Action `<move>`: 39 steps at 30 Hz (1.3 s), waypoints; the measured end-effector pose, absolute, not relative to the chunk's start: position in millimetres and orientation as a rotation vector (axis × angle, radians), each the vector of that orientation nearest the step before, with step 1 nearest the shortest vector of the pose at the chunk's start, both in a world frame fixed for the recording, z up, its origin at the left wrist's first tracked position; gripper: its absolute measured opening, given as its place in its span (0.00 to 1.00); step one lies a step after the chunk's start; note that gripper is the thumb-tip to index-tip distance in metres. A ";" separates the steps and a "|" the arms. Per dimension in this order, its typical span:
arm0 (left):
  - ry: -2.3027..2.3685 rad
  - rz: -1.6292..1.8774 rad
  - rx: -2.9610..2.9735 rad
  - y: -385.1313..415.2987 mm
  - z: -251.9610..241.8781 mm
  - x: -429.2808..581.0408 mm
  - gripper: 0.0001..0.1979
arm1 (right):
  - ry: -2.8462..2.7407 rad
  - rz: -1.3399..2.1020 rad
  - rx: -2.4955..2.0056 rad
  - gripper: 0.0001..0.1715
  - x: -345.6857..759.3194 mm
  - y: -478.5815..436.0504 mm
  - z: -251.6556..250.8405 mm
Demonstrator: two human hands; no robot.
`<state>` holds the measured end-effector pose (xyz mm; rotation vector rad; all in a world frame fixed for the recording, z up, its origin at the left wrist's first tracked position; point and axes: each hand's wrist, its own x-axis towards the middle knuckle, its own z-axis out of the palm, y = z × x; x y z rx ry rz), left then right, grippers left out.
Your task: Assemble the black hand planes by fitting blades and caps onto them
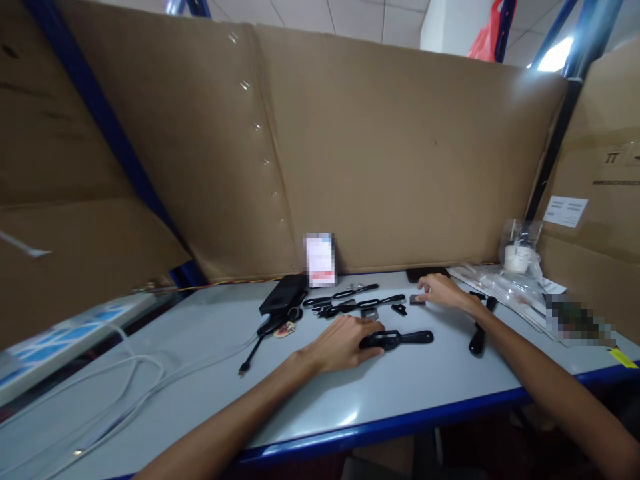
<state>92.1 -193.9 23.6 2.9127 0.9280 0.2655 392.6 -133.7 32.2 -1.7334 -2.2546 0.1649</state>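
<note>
My left hand (347, 343) is closed around the left part of a black spokeshave body (410, 337), low over the grey table. Its slotted middle and right handle show; the left handle is hidden. My right hand (440, 291) pinches the edge of a small flat grey blade (416, 300) at the table's far side. Between the hands lies a small black clamp piece (399, 309). Behind my left hand are two more black spokeshave bodies (390, 301) (367, 289), with another grey plate (370, 313) near them. A further black handled piece (477, 340) lies under my right forearm.
A black power bank (280, 295) with a short cable (250, 357) lies left of the parts. A phone (320, 260) leans on the cardboard wall (400, 167). White cables (145, 360) and a power strip (65, 340) are at left, plastic bags (500, 287) at right.
</note>
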 end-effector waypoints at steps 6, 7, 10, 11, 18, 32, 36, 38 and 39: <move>0.928 0.394 2.793 -193.4 16.9 96.9 0.12 | -2.224 0.316 -1.727 0.17 390.1 -127.0 11.4; 0.951 0.417 2.764 -193.7 15.3 98.0 0.11 | -2.203 0.345 -1.722 0.19 390.0 -125.7 10.5; 1.042 0.455 2.677 -193.2 10.1 100.8 0.13 | -2.134 0.425 -1.671 0.23 389.7 -124.5 13.8; 1.067 0.457 2.654 -192.7 8.5 101.4 0.13 | -2.114 0.449 -1.640 0.23 388.5 -125.5 16.3; 1.126 0.472 2.595 -189.1 2.3 102.4 0.11 | -1.997 0.848 -1.367 0.10 348.5 -148.9 17.4; 1.221 0.391 2.631 -189.2 2.2 104.2 0.14 | -1.788 1.364 -1.213 0.12 325.1 -165.2 6.4; 1.207 0.358 2.651 -188.9 3.2 104.1 0.13 | -1.747 1.366 -1.250 0.11 324.1 -166.5 7.9; 1.190 0.349 2.684 -188.6 3.3 103.6 0.12 | -1.717 1.360 -1.244 0.11 325.7 -165.8 10.0; 1.181 0.349 2.705 -188.6 3.5 103.3 0.12 | -1.700 1.369 -1.238 0.13 326.9 -165.3 11.4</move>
